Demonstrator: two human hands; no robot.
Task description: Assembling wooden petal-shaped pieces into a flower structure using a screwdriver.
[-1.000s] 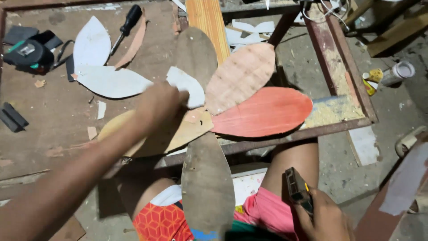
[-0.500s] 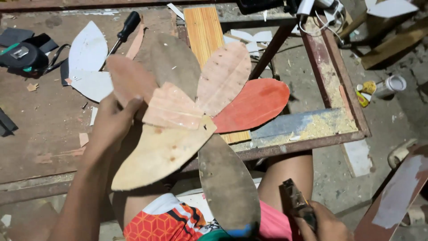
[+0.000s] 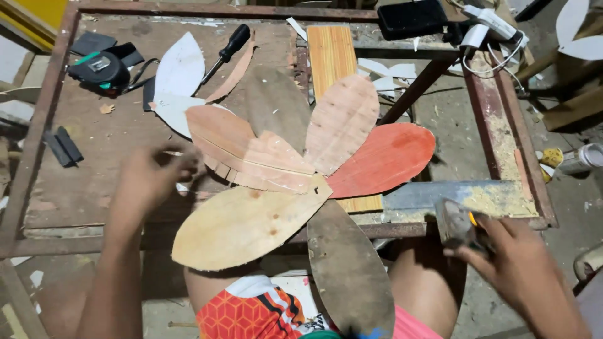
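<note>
- A rusty metal-framed workbench [image 3: 38,144] with a worn wooden top is filling the view, with a dusty floor showing around it.
- A fan of petal-shaped plywood pieces [image 3: 295,182] is lying across the bench's near edge: a pale one at 7 o'clock of the fan's centre, a grey one at 6 o'clock hanging over the person's lap, a red one [image 3: 383,160] at 3 o'clock, and pinkish ones at 10 and 1 o'clock.
- The left hand [image 3: 154,179] is resting at 9 o'clock of the fan, its blurred fingers curling at the edge of the pinkish petal [image 3: 242,150]; whether it is gripping or only touching it, I cannot tell.
- The right hand [image 3: 509,260] is sitting at 4 o'clock, well apart from the fan, fingers clenched around a small dark tool [image 3: 455,226] with a yellow spot.
- A tape measure [image 3: 100,70] and a screwdriver [image 3: 227,50] are lying at 11 o'clock on the bench top, beside white petal cut-outs [image 3: 179,72].
- A strip of orange striped board [image 3: 331,53] is lying at 12 o'clock.
</note>
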